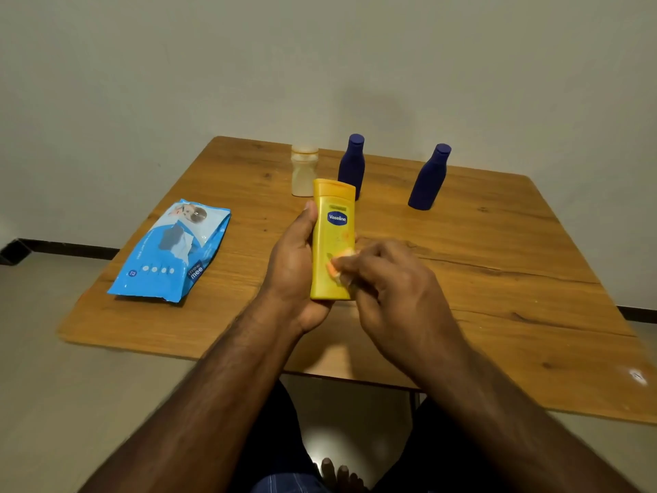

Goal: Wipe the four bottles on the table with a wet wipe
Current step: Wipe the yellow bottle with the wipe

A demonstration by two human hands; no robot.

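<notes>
Yellow plastic lotion bottle [332, 240], frame centre: left hand [297, 275] grips it; right hand [385, 279] pinches the white wet wipe [339, 266]. Damp plastic may slip onto the counter [497, 279].

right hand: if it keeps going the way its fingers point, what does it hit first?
The right hand points leftward and already presses the wipe against the yellow bottle, so the bottle comes first; behind that is the left hand.

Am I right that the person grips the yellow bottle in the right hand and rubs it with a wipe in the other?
Not quite: the head view shows the left hand gripping the yellow bottle, while the right hand rubs it with the wipe.
</notes>
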